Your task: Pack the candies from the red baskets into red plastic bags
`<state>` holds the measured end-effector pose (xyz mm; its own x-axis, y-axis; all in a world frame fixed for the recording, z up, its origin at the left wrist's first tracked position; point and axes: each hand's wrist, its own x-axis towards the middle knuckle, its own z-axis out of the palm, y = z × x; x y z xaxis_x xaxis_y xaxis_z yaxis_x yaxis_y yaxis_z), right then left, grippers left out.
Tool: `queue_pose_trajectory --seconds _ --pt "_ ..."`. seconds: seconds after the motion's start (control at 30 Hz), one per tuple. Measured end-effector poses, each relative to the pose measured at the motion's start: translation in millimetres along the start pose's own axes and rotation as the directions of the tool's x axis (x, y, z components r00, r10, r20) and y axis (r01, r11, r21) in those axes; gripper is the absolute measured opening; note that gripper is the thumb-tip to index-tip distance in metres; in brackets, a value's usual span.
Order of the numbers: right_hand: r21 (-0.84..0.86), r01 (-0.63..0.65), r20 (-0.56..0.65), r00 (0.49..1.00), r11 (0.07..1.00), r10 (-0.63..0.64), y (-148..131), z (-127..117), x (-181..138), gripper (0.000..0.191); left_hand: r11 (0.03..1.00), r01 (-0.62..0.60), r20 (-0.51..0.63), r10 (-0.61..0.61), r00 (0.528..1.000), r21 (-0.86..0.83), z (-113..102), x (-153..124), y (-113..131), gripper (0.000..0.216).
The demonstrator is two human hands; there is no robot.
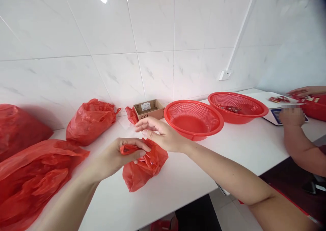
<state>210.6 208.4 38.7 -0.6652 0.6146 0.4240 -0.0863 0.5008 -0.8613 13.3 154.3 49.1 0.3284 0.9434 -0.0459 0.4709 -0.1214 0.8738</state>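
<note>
A small red plastic bag (pixel 145 170) stands on the white table in front of me, its top gathered and crumpled. My left hand (pixel 127 153) pinches the bag's upper edge between thumb and fingers. Just above the bag's far side hovers my right hand (pixel 159 132), its fingers stretched out and loosely apart, with nothing visible in them. Its wrist passes close over the bag's right side. What the bag holds is mostly hidden by the plastic.
Larger red bags (pixel 90 122) stand at the left. Behind my hands is an open cardboard box (pixel 152 113). To the right are a red basket (pixel 193 134) and another basket (pixel 236 117) holding small packets. Beyond, another person's hand (pixel 292 115) is at a scale (pixel 273 117).
</note>
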Motion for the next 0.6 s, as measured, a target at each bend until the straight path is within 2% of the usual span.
queue_pose_trajectory --seconds 0.03,0.1,0.13,0.2,0.27,0.33,0.43,0.53,0.6 --pt "-0.004 -0.055 0.007 0.998 0.998 0.056 11 3 3 0.023 0.999 0.005 -0.026 -0.004 1.000 0.049 3 0 -1 0.010" --pt "0.008 -0.145 0.019 0.989 0.989 0.145 31 9 6 0.028 0.981 0.022 -0.156 0.008 0.988 0.194 9 2 -4 0.010" --pt "0.018 -0.165 0.007 0.986 0.986 0.164 38 12 7 0.029 0.959 0.029 -0.251 0.044 0.967 0.280 13 3 -6 0.012" --pt "0.046 -0.169 0.011 0.986 0.985 0.168 45 15 7 0.028 0.899 0.021 -0.419 0.183 0.889 0.437 18 5 -12 0.015" --pt "0.078 -0.181 0.098 0.980 0.980 0.173 46 16 5 0.026 0.846 -0.051 -0.479 0.349 0.806 0.531 21 7 -18 0.019" --pt "0.078 -0.194 0.160 0.971 0.978 0.179 43 14 3 0.021 0.820 -0.136 -0.460 0.440 0.772 0.556 22 8 -25 0.022" --pt "-0.028 -0.185 0.095 0.978 0.982 0.187 39 3 -1 0.025 0.823 -0.181 -0.395 0.436 0.809 0.538 19 7 -37 0.028" --pt "-0.186 -0.184 -0.011 0.983 0.965 0.185 46 -14 -5 0.031 0.822 -0.141 -0.365 0.390 0.845 0.552 17 -5 -56 0.031" --pt "-0.279 -0.247 -0.071 0.969 0.928 0.237 60 -27 -7 0.031 0.816 -0.100 -0.368 0.362 0.857 0.570 18 -20 -72 0.030"
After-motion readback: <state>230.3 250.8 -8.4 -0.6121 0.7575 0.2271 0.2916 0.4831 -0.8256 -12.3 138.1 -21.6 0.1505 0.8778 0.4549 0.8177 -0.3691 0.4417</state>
